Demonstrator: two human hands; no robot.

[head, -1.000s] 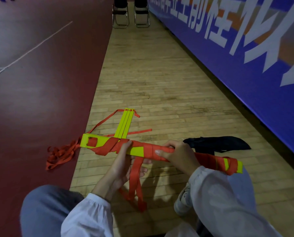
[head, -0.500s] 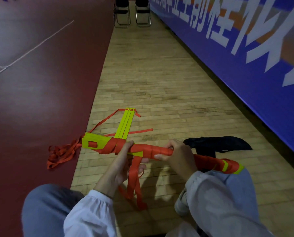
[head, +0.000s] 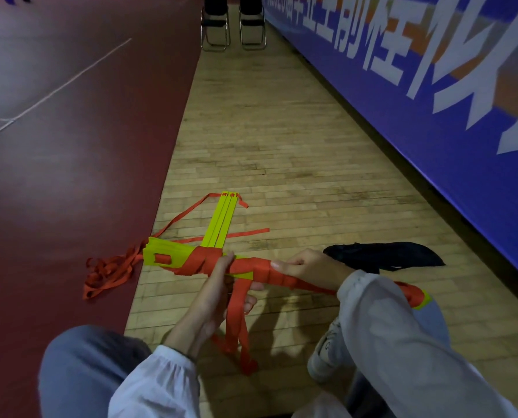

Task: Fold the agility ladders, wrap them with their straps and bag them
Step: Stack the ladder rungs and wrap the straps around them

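Note:
A stack of yellow ladder rungs (head: 164, 257) lies crosswise in front of me, wound with red strap. My left hand (head: 218, 292) grips the bundle near its middle, with loose red strap ends (head: 236, 327) hanging between its fingers. My right hand (head: 309, 268) is curled over the wrapped part to the right. The bundle's right end (head: 414, 295) shows past my right sleeve. A second stack of yellow rungs (head: 221, 220) lies on the wooden floor behind, with red straps trailing from it. A black bag (head: 384, 256) lies on the floor to the right.
A tangle of red strap (head: 110, 273) lies on the dark red mat (head: 55, 191) at left. A blue banner wall (head: 432, 101) runs along the right. Two folding chairs (head: 232, 28) stand at the far end of the wooden strip. My knees and a white shoe (head: 327, 348) are below.
The bundle has turned in my hands, so less yellow shows and more red strap covers its middle and right part. Both hands keep their hold.

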